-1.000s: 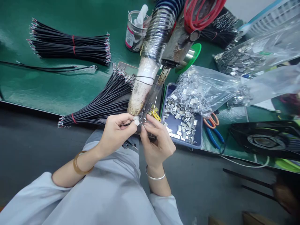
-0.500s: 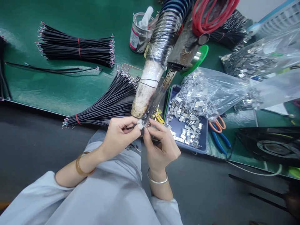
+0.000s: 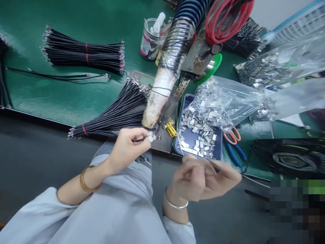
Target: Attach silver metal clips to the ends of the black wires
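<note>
My left hand [image 3: 132,145], with white covers on its fingertips, pinches a thin black cable close to its end. A small flat metal plug [image 3: 157,137] sits at that end, just under the dark tip of a soldering iron [image 3: 169,110]; whether they touch I cannot tell. My right hand [image 3: 203,176], smeared by motion, hovers in front of the blue tray [image 3: 176,147]. A thin strand of solder wire [image 3: 179,139] runs down to its pinched thumb and forefinger, while its other fingers stretch out. Loose metal connector shells [image 3: 199,144] lie in the tray.
A hose nozzle [image 3: 156,103] hangs beside the iron. Cable bundles [image 3: 109,113] lie left, with another tied stack [image 3: 83,51] behind. A yellow cutter [image 3: 170,128], blue-handled pliers [image 3: 236,154], a bag of shells [image 3: 223,98] and a black fan-like device [image 3: 289,159] sit rightward.
My right hand has moved right and toward me, away from the plug, drawing the solder wire along. My left hand has stayed by the iron tip with the cable.
</note>
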Tool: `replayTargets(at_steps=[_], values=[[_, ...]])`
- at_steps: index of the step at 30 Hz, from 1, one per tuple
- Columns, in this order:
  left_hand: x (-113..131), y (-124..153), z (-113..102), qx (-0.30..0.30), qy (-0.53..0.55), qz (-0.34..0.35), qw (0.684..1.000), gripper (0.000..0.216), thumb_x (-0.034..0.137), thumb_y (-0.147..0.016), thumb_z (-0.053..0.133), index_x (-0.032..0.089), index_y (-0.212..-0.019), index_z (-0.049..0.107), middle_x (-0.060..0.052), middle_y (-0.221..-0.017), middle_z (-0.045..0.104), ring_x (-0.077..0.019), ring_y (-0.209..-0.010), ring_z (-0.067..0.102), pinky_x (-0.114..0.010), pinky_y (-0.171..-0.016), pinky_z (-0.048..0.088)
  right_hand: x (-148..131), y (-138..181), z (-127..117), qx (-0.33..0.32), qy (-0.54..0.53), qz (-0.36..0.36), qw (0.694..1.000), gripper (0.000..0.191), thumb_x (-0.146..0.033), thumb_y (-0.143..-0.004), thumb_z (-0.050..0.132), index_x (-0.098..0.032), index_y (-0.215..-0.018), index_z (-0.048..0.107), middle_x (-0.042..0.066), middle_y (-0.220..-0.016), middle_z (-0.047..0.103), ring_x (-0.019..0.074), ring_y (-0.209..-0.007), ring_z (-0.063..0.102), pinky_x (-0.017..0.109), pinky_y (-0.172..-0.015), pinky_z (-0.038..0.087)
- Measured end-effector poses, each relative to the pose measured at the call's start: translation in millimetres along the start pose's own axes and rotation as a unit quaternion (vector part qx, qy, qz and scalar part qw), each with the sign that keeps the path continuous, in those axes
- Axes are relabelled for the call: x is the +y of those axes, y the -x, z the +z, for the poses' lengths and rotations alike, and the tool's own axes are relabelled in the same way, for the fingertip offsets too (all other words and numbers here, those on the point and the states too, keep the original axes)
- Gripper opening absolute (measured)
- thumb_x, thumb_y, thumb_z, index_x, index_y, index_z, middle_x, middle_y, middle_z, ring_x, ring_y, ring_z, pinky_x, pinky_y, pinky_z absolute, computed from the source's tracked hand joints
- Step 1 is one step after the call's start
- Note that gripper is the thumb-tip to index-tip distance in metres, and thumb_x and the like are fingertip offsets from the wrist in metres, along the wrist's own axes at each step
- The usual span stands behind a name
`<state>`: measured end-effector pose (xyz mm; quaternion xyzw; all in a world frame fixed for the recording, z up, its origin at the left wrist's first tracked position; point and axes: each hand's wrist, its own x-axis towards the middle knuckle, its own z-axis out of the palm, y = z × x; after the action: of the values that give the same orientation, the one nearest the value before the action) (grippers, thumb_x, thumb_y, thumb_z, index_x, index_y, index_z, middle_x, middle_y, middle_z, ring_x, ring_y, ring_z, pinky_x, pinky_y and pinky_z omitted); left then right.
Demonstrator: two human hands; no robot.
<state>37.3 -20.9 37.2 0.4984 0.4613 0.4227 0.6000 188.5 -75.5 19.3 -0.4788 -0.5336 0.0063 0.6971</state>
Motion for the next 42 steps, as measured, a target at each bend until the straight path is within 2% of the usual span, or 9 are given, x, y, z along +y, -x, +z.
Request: replayTargets(at_steps=[4,6,8,13,24,33,36,38,42], values=[[-0.8,0.8,-0.8,0.004,-0.01,0.009,1.0,0.016,0.026,-0.073,0.066,0.014,-0.062,0.064,0.007,-0.053,0.029,-0.0053,-0.05,0.022,-0.019,-0.043,0.015,-0.2,4.4,-1.8,-0.067,0.076,0.053,0.993,0.022,-0.014,-0.098,0.065,-0.024,-0.117,0.065,-0.002,-0.086,0.081,0.0157,-0.062,0.077,0.028,-0.059,0.066],[-1.0,1.3,-1.0,0.003,-0.013,0.014,1.0,0.017,0.026,-0.074,0.066,0.014,-0.062,0.065,0.007,-0.052,0.03,-0.0053,-0.05,0.023,-0.018,-0.042,0.015,1.6,9.3,1.1,-0.123,0.107,0.038,0.986,0.016,-0.012,-0.096,0.068,-0.023,-0.107,0.068,0.001,-0.096,0.083,0.0192,-0.084,0.082,0.032,-0.076,0.07],[-1.1,1.6,-1.1,-0.002,-0.016,0.02,1.0,0.018,0.025,-0.075,0.065,0.013,-0.063,0.067,0.006,-0.052,0.034,-0.0053,-0.05,0.025,-0.018,-0.042,0.017,3.5,13.0,5.6,-0.172,0.122,0.011,0.977,0.013,-0.012,-0.095,0.07,-0.023,-0.101,0.068,0.004,-0.103,0.083,0.0189,-0.092,0.082,0.029,-0.08,0.07],[-2.2,0.7,0.0,0.001,-0.03,0.035,0.999,0.019,0.023,-0.077,0.064,0.011,-0.068,0.075,0.003,-0.054,0.046,-0.0062,-0.051,0.034,-0.017,-0.044,0.025,6.5,13.6,15.2,-0.179,0.137,-0.016,0.974,0.011,-0.013,-0.096,0.068,-0.023,-0.097,0.064,0.007,-0.106,0.083,0.0177,-0.09,0.082,0.027,-0.076,0.069],[2.2,-1.6,2.0,0.024,-0.041,0.076,0.996,0.019,0.02,-0.078,0.063,0.01,-0.068,0.075,0.003,-0.054,0.049,-0.0045,-0.05,0.033,-0.015,-0.042,0.023,6.4,2.8,18.6,-0.185,0.164,-0.081,0.966,0.018,-0.009,-0.091,0.073,-0.024,-0.096,0.065,0.006,-0.103,0.084,0.0175,-0.089,0.082,0.026,-0.079,0.068],[0.4,-2.5,-0.1,-0.024,-0.045,0.055,0.997,0.019,0.017,-0.078,0.058,0.012,-0.06,0.064,0.007,-0.052,0.035,-0.0043,-0.049,0.025,-0.016,-0.041,0.018,7.3,-2.1,10.6,-0.233,0.185,-0.154,0.942,0.017,-0.006,-0.093,0.068,-0.022,-0.093,0.061,0.01,-0.104,0.084,0.0154,-0.082,0.081,0.023,-0.073,0.066],[-1.2,0.5,-2.0,-0.041,-0.076,0.089,0.992,0.021,0.016,-0.083,0.059,0.012,-0.064,0.067,0.008,-0.049,0.037,-0.004,-0.047,0.025,-0.016,-0.041,0.019,6.2,0.5,7.9,-0.213,0.158,-0.095,0.96,0.014,-0.009,-0.096,0.067,-0.022,-0.098,0.061,0.007,-0.1,0.083,0.0148,-0.08,0.081,0.022,-0.072,0.065],[-1.9,3.0,-4.6,-0.056,-0.118,0.146,0.981,0.019,0.013,-0.085,0.061,0.012,-0.069,0.071,0.007,-0.05,0.047,-0.0038,-0.046,0.03,-0.016,-0.042,0.023,5.0,0.8,6.8,-0.211,0.128,-0.002,0.969,0.01,-0.014,-0.099,0.063,-0.023,-0.099,0.059,0.001,-0.087,0.08,0.0115,-0.065,0.075,0.02,-0.061,0.06],[-1.0,5.6,-13.0,-0.071,-0.18,0.241,0.951,0.013,0.01,-0.083,0.064,0.013,-0.076,0.074,0.003,-0.057,0.062,-0.0053,-0.048,0.042,-0.017,-0.046,0.032,2.9,-4.6,7.0,-0.282,0.026,0.191,0.94,0.012,-0.023,-0.104,0.056,-0.025,-0.093,0.052,-0.011,-0.061,0.055,0.0062,-0.041,0.049,0.016,-0.041,0.04]])
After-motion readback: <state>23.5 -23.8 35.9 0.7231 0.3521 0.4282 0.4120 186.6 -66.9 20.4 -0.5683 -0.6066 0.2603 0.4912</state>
